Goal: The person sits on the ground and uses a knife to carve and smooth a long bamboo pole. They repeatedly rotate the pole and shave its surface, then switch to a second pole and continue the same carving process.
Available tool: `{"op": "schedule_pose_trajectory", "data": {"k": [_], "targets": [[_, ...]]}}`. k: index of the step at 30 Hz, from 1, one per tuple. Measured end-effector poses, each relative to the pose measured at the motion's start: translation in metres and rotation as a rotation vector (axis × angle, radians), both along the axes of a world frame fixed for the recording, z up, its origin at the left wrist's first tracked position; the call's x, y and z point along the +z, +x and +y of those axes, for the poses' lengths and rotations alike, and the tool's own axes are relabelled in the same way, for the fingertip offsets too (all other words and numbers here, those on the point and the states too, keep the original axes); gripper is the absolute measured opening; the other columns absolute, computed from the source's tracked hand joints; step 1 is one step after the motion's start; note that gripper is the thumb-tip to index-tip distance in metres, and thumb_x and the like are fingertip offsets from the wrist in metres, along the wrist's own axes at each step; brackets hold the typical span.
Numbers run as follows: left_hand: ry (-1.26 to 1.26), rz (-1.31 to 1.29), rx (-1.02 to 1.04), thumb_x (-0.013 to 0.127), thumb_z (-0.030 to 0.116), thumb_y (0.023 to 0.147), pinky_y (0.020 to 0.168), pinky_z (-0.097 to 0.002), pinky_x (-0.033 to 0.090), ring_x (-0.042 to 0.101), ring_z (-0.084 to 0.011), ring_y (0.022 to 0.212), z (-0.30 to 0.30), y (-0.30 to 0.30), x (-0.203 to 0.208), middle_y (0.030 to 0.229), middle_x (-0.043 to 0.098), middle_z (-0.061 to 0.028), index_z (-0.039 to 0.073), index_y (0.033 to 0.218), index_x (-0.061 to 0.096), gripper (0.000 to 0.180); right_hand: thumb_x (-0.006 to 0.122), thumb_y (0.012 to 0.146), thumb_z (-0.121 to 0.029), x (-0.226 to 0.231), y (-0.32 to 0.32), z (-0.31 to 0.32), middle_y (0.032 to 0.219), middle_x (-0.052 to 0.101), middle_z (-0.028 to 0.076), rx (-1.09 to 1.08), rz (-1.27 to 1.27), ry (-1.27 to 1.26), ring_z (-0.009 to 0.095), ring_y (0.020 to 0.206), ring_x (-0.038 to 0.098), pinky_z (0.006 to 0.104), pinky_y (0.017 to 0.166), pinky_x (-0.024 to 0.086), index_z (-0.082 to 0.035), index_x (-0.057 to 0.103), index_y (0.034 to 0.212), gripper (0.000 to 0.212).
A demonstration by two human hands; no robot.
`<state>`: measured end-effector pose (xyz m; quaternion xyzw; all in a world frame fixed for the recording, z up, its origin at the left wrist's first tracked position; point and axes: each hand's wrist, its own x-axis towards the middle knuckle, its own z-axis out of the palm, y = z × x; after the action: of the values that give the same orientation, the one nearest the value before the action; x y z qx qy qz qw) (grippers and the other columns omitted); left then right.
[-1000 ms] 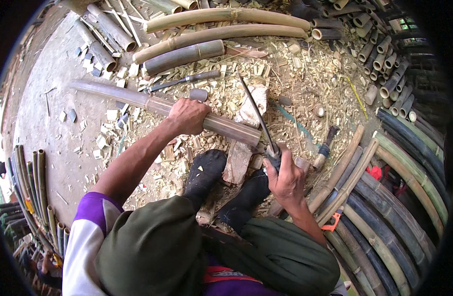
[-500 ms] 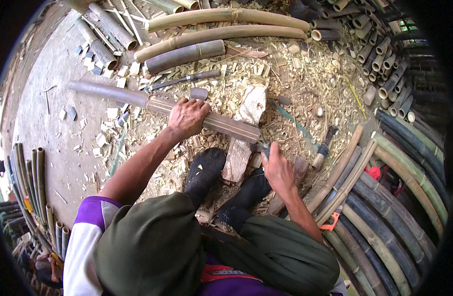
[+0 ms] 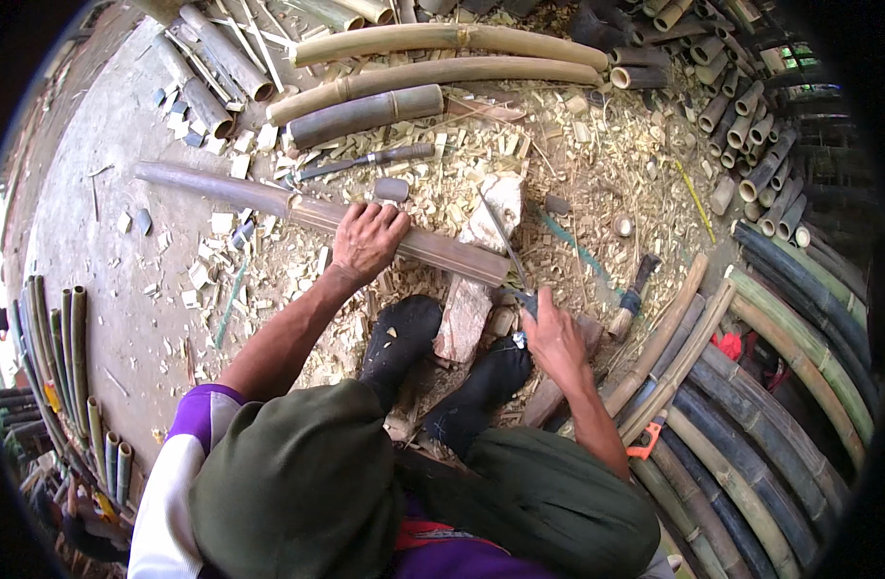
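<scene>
Bamboo pole (image 3: 312, 212) is found lying slantwise ahead of you, its far end out to your left above the floor (image 3: 85, 217) and its near end close to your right hand (image 3: 558, 340). Your left hand (image 3: 368, 238) is wrapped over the top of the pole, back of the hand upward, fingers bent over its far side. Your right hand is closed around the dark handle of a long, thin blade (image 3: 500, 234), which points up and away from you just beside the pole's near end; whether metal touches bamboo cannot be determined. A pale block (image 3: 464, 323) shows beneath the pole near that end, between your two dark-socked feet (image 3: 401, 336) and the pole; a second pale surface (image 3: 500, 203) shows beyond it, and whether they are one piece cannot be told. Wood chips (image 3: 582, 159) litter the ground around the work. A dark-handled chisel-like tool (image 3: 406, 153) lies beyond the pole, near a short bamboo length (image 3: 367, 116). To your right, a dark-bound tool (image 3: 637, 291) rests among the chips, and an orange saw handle (image 3: 645, 439) shows among stacked bamboo poles (image 3: 751, 425).
</scene>
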<state>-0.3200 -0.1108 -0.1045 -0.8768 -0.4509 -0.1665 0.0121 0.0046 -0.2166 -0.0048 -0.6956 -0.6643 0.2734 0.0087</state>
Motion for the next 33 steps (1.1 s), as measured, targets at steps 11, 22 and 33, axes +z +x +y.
{"op": "schedule_pose_trajectory", "data": {"k": [11,22,33], "targets": [[-0.098,-0.026,0.076,0.076,0.016,0.074,0.107,-0.0489,0.04,0.057,-0.0308,0.115,-0.014,0.004,0.019,0.12,0.058,-0.0108,0.01,0.126,0.057,0.055,0.063,0.102,-0.021,0.0,-0.004,-0.003,0.086,0.067,0.027,-0.068,-0.04,-0.154,0.046,0.071,0.07,0.0487,0.057,0.056,-0.001,0.045,0.116,0.03],[-0.81,0.284,-0.134,0.082,0.032,0.076,0.075,-0.0452,0.059,0.075,-0.0314,0.083,0.045,0.012,0.06,0.086,0.076,-0.0123,0.012,0.097,0.073,0.03,0.066,0.1,-0.02,0.04,-0.026,-0.009,0.088,0.068,0.027,0.026,0.104,0.185,0.047,0.074,0.069,0.0504,0.061,0.055,-0.001,0.048,0.115,0.03],[-0.583,0.154,-0.036,0.082,0.034,0.079,0.085,-0.0478,0.056,0.074,-0.0314,0.091,0.022,0.001,0.041,0.091,0.073,-0.0118,0.01,0.097,0.068,0.033,0.066,0.101,-0.021,0.064,-0.04,-0.001,0.086,0.067,0.027,0.094,0.175,0.336,0.045,0.068,0.069,0.0495,0.056,0.054,0.0,0.048,0.113,0.03]]}}
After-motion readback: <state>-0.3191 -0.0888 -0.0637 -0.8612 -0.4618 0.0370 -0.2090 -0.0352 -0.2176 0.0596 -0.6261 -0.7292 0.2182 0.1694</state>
